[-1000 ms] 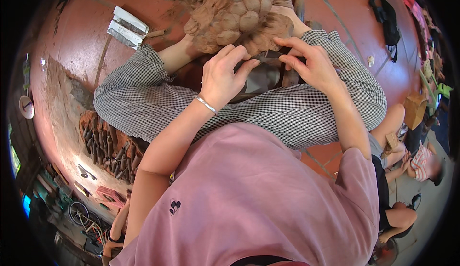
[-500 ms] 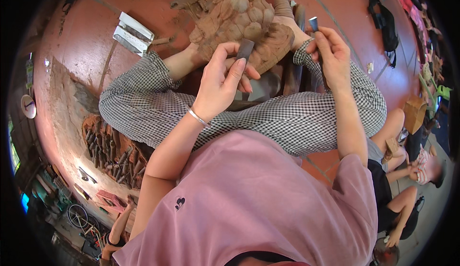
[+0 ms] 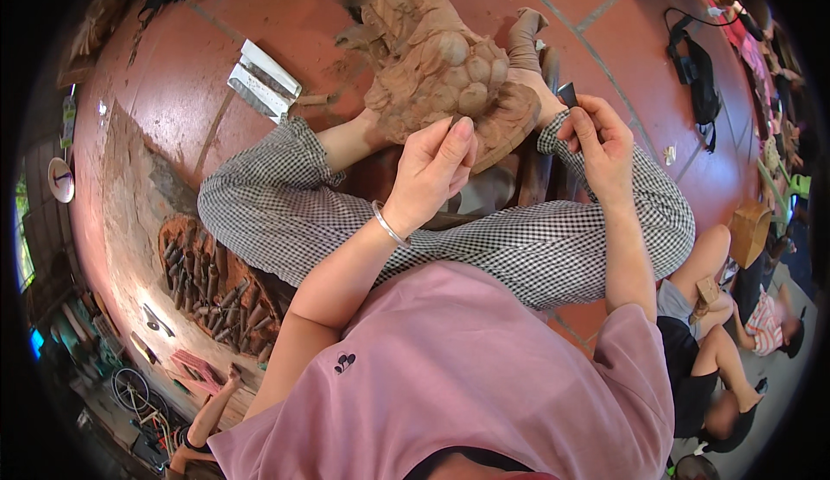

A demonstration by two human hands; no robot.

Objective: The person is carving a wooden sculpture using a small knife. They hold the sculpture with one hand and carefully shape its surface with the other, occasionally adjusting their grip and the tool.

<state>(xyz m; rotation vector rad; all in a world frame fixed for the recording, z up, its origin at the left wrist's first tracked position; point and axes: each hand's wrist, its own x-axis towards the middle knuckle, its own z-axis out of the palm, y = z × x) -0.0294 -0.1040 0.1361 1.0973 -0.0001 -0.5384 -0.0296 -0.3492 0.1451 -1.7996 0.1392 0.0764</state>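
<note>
A brown carved wooden figure [image 3: 471,63] with a cluster of rounded shapes stands between my bare feet. My left hand [image 3: 435,167] is closed just in front of it, thumb pressed to the fingers. Only a sliver of the dark flat stone it grips [image 3: 456,120] shows; the rest is hidden by the fingers. My right hand [image 3: 608,147], beside my right ankle, is wrapped round a chisel [image 3: 567,95] with its metal blade pointing up and away. Its handle is mostly covered by my palm. The two hands are apart.
Many wood-handled carving tools [image 3: 212,281] lie in a heap at the left. An opened white-and-grey packet [image 3: 262,82] lies on the red tiles [image 3: 596,57] beyond my left foot. A black bag [image 3: 696,74] is at the far right. Other people [image 3: 722,368] sit at the lower right.
My left hand has turned and shifted slightly right, so the dark flat stone is now almost hidden. The chisel's blade has tilted in my right hand. The whole view has shifted a little.
</note>
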